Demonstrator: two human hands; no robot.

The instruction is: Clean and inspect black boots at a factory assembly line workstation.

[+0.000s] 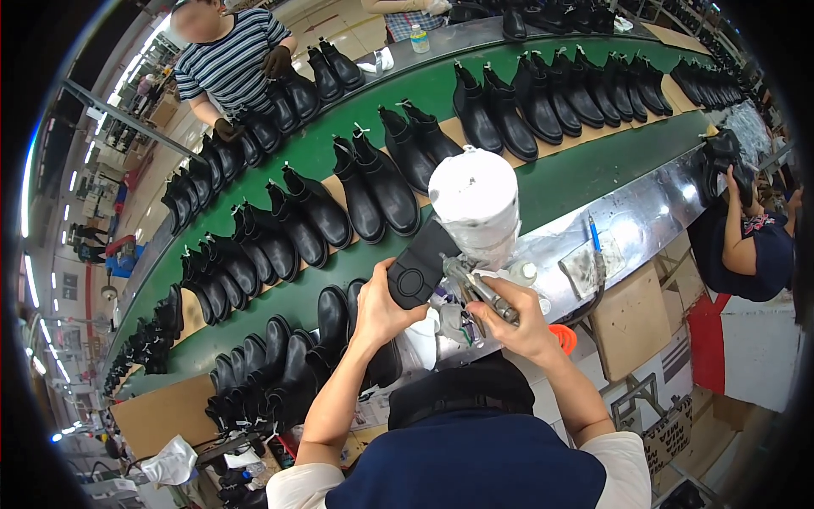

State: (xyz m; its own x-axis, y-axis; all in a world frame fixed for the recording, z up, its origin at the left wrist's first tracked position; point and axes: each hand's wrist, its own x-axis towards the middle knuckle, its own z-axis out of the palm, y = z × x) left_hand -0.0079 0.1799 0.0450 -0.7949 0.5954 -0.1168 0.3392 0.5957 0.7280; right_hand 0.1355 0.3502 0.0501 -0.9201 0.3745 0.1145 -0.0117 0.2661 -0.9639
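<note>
My left hand (386,305) grips a black boot (428,254), its heel end toward me with a round ring mark on the underside. In my right hand (520,322) is a grey metal hand tool (483,293), plier-like, with my fingers closed around its handles. Its front end meets the edge of the boot; whether it bites there I cannot tell. Just beyond both hands stands a tall white cylinder (475,199), bright on top. Small bottles and odds and ends lie beneath my hands, partly hidden. More black boots (335,314) stand left of my left forearm.
Rows of black boots (373,182) stand on cardboard along a green conveyor (577,174). A blue pen (593,233) lies on a stained pad on the metal ledge (653,204). An orange ring-shaped item (563,338) is by my right forearm. Co-workers stand across the line and at right.
</note>
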